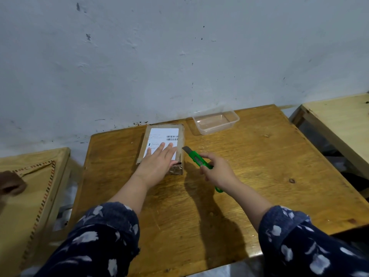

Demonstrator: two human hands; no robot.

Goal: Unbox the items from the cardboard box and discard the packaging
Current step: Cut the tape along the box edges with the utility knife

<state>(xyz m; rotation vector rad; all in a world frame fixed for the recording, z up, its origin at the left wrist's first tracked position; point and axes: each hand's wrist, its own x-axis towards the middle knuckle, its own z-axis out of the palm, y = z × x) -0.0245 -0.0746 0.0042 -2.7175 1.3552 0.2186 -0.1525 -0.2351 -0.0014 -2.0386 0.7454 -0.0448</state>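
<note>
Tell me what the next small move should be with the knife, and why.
Probably bring the green knife in the right hand to the box's right edge: its blade is out beside it, and the left hand lies flat on top.

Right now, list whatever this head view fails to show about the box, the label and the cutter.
- Cardboard box: sealed, so the contents are hidden; the left hand covers its near top.
- Shipping label: print too small to read; lower part lies under the fingers.
- Green utility knife: the right hand hides mid-handle; whether the blade touches the box is unclear.
- Brown object at the left edge: cut off and blurred.
</note>
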